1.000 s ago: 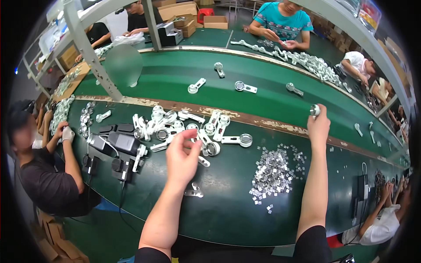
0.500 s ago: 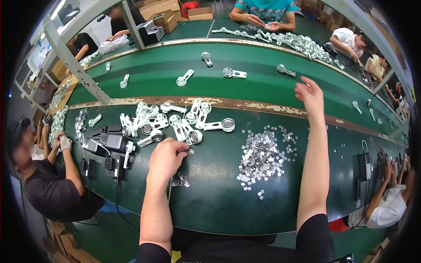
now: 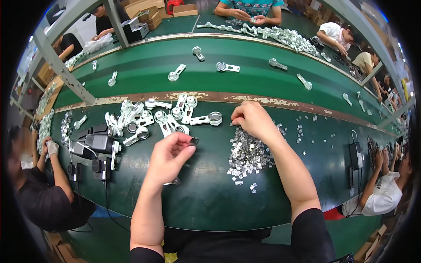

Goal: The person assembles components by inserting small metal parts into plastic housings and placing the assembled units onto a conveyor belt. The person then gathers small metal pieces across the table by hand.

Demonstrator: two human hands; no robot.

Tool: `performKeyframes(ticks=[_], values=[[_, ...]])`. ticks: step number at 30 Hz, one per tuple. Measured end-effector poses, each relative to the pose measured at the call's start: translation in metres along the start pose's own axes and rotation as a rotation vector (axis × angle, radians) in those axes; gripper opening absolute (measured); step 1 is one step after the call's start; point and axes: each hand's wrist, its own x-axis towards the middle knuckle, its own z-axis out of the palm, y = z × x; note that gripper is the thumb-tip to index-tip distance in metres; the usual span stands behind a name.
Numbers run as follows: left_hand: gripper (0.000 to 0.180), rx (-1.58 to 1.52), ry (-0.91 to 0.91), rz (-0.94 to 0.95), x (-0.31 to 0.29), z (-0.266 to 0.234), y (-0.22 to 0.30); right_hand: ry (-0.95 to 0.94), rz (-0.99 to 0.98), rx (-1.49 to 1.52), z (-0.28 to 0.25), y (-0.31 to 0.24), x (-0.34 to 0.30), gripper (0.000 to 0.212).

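Observation:
My left hand (image 3: 170,157), raised above the table, pinches a small dark, shiny oval piece (image 3: 194,141) between thumb and fingers. Below it, partly covered by the hand, clear pieces (image 3: 176,181) lie on the table. Fingers pinched together, my right hand (image 3: 253,120) is at the far edge of a heap of small clear square pieces (image 3: 247,153). What sits between its fingertips is too small to make out. Just beyond my left hand lies a cluster of white-green handle-shaped parts with round ends (image 3: 142,116); one such part (image 3: 207,119) points toward my right hand.
Black power adapters (image 3: 101,143) with cables stand to the left. A green conveyor belt (image 3: 144,74) carrying spaced white parts runs beyond the table's worn ledge (image 3: 263,101). Another person (image 3: 48,188) works at the left, one (image 3: 386,184) at the right, others across the belt.
My right hand has come down from over the belt to the square pieces. One more white part lies on the belt. My left hand has lifted off the table with the oval piece.

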Motion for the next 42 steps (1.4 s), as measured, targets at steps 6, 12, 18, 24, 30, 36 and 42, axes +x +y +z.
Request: performKeyframes(ticks=[6,12,18,24,30,36,42], values=[[0.020,-0.204,0.119,-0.036,0.006,0.023,-0.019,0.010,-0.098,0.028,0.017,0.000,-0.002,0.008],[0.026,-0.187,0.166,-0.040,0.000,0.028,-0.019,-0.112,-0.090,0.720,0.002,-0.063,-0.019,0.008],[0.029,-0.221,0.107,0.044,-0.002,0.037,-0.019,-0.022,-0.231,0.506,0.012,-0.068,-0.028,0.010],[0.026,-0.236,0.106,0.090,-0.006,0.038,-0.017,-0.229,0.032,1.091,0.022,-0.061,-0.025,0.036],[0.018,-0.335,0.074,0.093,-0.007,0.041,-0.011,-0.450,0.137,1.386,0.020,-0.045,-0.024,0.035],[0.013,-0.501,0.034,-0.068,-0.008,0.029,-0.011,0.072,0.127,0.591,-0.029,0.022,0.045,0.025],[0.011,-0.404,0.116,-0.075,-0.010,0.031,-0.008,0.682,0.450,-0.533,-0.076,0.247,0.114,0.039]])
